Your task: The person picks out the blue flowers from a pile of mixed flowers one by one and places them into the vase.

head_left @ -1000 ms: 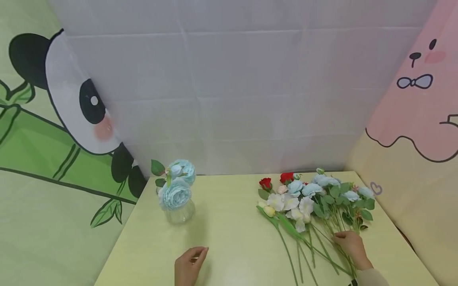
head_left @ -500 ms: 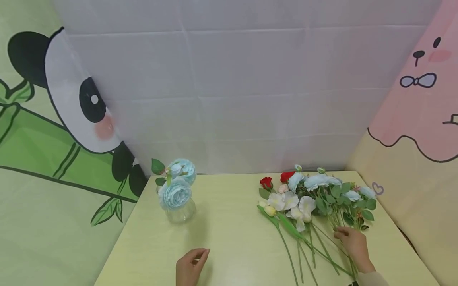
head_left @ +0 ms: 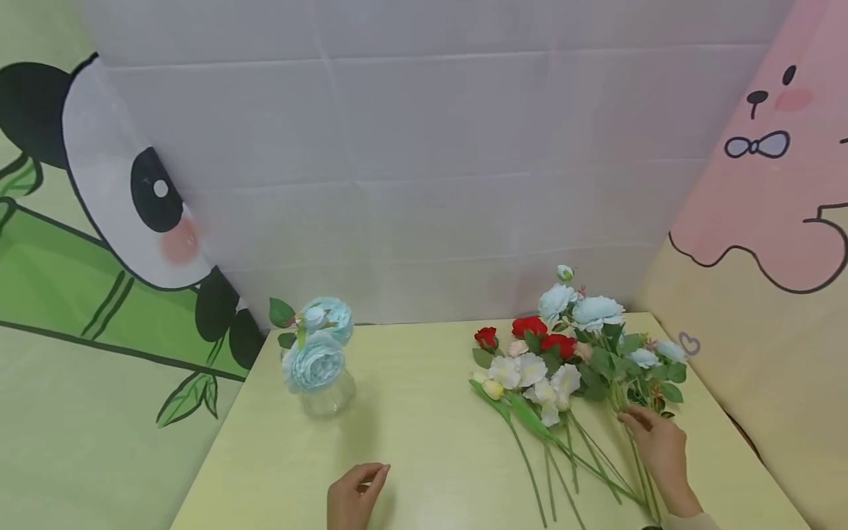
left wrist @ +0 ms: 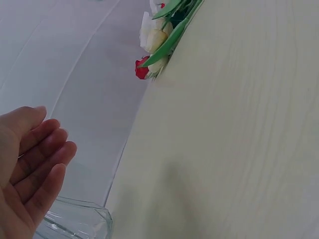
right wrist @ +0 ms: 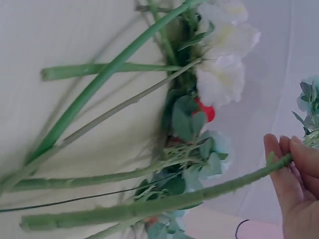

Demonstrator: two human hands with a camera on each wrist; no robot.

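My right hand pinches the green stem of a light-blue artificial flower spray between thumb and fingers. Its blooms stand raised above the other flowers at the table's right, and the stem's cut end points back toward me in the right wrist view. My left hand hovers over the front of the table, loosely curled and holding nothing. Beyond it, a clear glass vase carries light-blue flowers with a few green leaves. In the left wrist view the vase rim shows beside the fingers.
Loose flowers lie on the pale yellow table: red roses, white blooms, a yellow tulip and more light-blue flowers. Their stems cross toward the front. A white cloth wall stands behind.
My right hand has lifted the light-blue spray upward, uncovering another red rose beneath it. The left hand has hardly moved. The head view has shifted slightly.
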